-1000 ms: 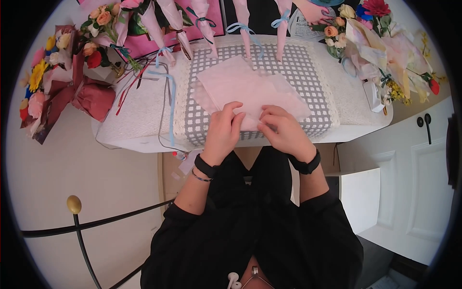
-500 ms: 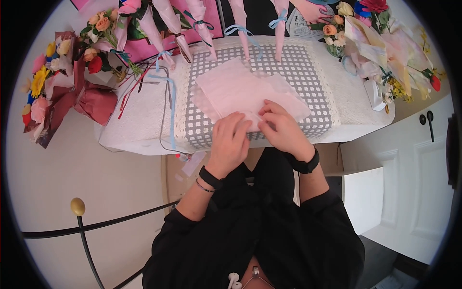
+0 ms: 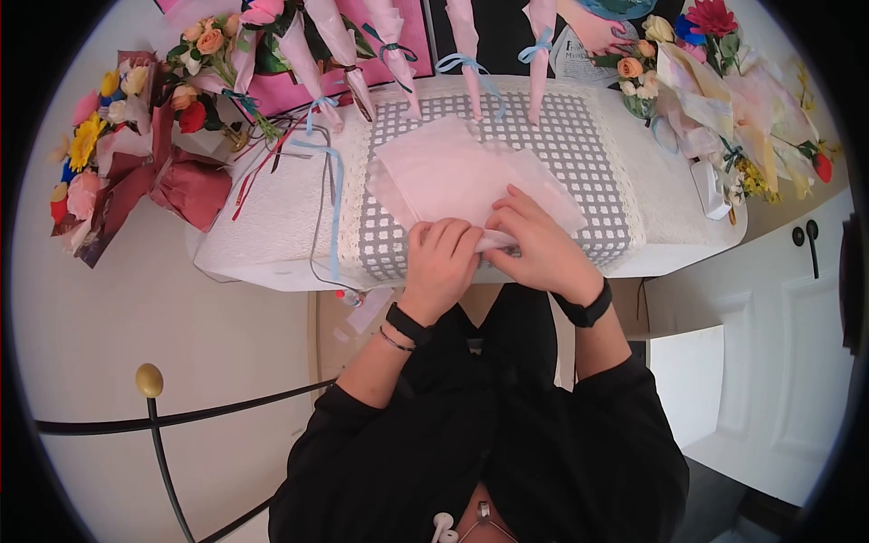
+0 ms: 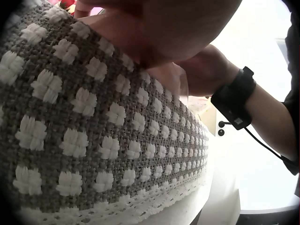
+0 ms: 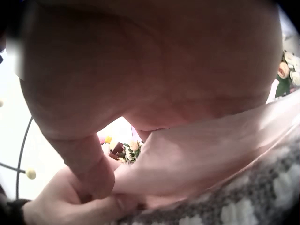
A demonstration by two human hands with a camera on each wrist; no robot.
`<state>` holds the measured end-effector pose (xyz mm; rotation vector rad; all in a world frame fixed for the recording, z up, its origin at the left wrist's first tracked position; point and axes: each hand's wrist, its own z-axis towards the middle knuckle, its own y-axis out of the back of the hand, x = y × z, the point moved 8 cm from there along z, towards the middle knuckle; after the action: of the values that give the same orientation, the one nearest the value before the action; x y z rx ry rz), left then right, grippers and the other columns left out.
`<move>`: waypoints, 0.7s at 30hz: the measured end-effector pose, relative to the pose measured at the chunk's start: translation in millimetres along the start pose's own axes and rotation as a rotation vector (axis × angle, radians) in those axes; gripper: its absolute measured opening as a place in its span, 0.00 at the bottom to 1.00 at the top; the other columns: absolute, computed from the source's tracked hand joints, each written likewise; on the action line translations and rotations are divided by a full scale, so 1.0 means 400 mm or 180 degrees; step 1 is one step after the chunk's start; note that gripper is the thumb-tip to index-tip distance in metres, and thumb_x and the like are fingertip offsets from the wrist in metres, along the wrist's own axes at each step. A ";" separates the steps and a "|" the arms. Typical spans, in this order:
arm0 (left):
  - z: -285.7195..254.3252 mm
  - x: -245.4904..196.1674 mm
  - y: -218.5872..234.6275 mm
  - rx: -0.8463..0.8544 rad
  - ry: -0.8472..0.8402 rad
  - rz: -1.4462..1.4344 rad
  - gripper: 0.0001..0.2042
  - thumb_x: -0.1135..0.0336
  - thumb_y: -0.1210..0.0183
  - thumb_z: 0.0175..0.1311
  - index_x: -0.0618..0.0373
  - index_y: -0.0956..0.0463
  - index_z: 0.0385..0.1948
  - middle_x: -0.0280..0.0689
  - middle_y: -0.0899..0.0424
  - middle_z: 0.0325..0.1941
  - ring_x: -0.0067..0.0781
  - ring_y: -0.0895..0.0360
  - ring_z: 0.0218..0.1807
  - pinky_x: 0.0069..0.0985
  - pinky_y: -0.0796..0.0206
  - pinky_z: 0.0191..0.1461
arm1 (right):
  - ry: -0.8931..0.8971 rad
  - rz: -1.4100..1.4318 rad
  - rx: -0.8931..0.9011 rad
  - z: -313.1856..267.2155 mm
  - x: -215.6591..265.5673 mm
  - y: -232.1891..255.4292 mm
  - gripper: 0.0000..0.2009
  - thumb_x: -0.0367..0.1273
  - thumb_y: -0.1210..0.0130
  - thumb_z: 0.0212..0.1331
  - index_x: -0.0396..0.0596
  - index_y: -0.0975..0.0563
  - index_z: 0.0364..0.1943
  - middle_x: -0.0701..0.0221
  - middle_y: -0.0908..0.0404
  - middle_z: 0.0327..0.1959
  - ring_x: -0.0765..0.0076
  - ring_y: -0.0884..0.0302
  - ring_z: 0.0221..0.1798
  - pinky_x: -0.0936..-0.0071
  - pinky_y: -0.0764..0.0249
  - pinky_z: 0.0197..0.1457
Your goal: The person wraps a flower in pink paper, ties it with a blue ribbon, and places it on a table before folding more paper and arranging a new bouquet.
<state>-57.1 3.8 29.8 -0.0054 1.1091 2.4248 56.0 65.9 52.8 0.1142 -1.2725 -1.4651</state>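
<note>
Thin pale pink wrapping paper [image 3: 444,172], in overlapping sheets, lies on a grey-and-white checked table runner [image 3: 579,136]. At its near edge, my left hand [image 3: 442,271] curls its fingers over the paper. My right hand [image 3: 541,249] pinches the same edge close beside it, thumb below and fingers above. Between the two hands a short folded roll of the paper [image 3: 494,240] shows. The right wrist view has the paper [image 5: 201,154] stretching up from the left hand's fingers [image 5: 65,197]. In the left wrist view the left hand's fingertips are hidden.
Several pink-wrapped cones tied with ribbon [image 3: 462,63] line the back of the white table [image 3: 670,226]. Bouquets stand left [image 3: 136,154] and right [image 3: 733,100]. Loose ribbons and a cord [image 3: 326,199] trail over the left side. A white box [image 3: 709,190] sits at right.
My left hand has come in nearer to the right hand and now curls over the paper. The paper's near edge, flatter before, is now lifted and folded into a roll between the hands.
</note>
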 end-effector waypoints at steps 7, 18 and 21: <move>0.017 -0.001 0.024 0.0018 0.0161 -0.0207 0.27 0.74 0.35 0.45 0.57 0.26 0.54 0.39 0.22 0.49 0.42 0.25 0.53 0.39 0.39 0.59 | 0.0085 -0.0615 -0.0233 -0.043 -0.006 -0.002 0.13 0.25 0.38 0.46 0.44 0.22 0.39 0.62 0.23 0.42 0.51 0.25 0.53 0.59 0.29 0.59; 0.018 0.063 0.027 0.0501 0.0785 -0.1570 0.30 0.79 0.36 0.51 0.58 0.31 0.60 0.40 0.19 0.44 0.43 0.22 0.47 0.32 0.29 0.51 | 0.0196 -0.0478 -0.0577 -0.052 -0.038 0.022 0.16 0.19 0.42 0.46 0.45 0.18 0.43 0.63 0.20 0.44 0.52 0.24 0.53 0.61 0.28 0.58; 0.001 0.080 0.025 0.0375 0.0646 -0.1594 0.20 0.81 0.37 0.52 0.60 0.24 0.49 0.39 0.18 0.40 0.42 0.21 0.44 0.31 0.28 0.49 | 0.0084 -0.0162 -0.0531 -0.056 -0.042 0.018 0.15 0.20 0.42 0.46 0.44 0.18 0.41 0.63 0.20 0.42 0.52 0.23 0.51 0.60 0.27 0.56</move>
<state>-89.8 11.9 30.9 -0.4458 1.1699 1.9396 81.6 66.4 39.4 0.0549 -1.1283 -1.6023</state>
